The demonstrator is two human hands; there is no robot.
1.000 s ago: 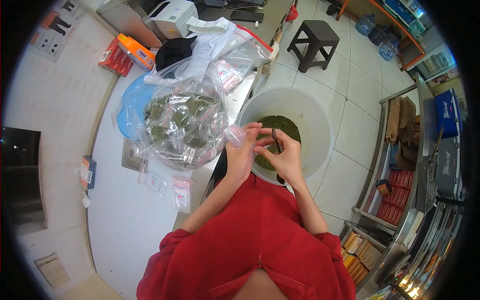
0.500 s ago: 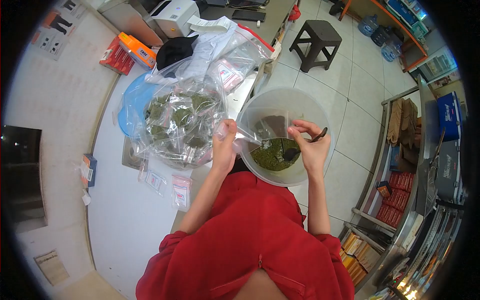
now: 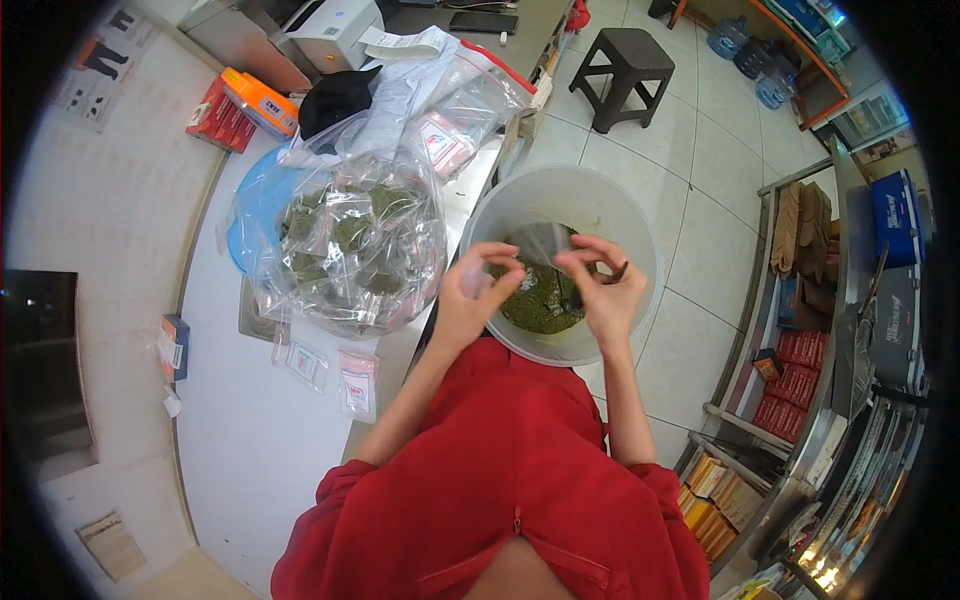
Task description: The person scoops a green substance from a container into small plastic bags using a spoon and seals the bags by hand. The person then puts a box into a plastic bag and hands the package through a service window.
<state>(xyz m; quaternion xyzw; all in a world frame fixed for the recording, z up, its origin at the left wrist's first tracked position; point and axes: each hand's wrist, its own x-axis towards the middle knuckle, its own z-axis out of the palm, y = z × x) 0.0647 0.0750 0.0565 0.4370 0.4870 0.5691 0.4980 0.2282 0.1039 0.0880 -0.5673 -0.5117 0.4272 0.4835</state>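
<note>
Far left, on counter: white printer (image 3: 335,35), paper strip emerging; black cap (image 3: 338,100); orange box (image 3: 262,105), against red box (image 3: 219,118). Far middle, same run: dark phone (image 3: 484,22). Left: small blue-and-orange box (image 3: 174,348), standing at wall; poster (image 3: 95,75) on wall, farther off. Far right: dark plastic stool (image 3: 632,62), on pale floor tiles (image 3: 690,225); water jugs (image 3: 727,40), three, grouped. Right, on shelving: red cartons (image 3: 785,385), stacked; yellowish cartons (image 3: 712,500), nearer, lower; blue case (image 3: 893,220), uppermost, beside grey case (image 3: 897,320).

The head camera looks forward and down.
</note>
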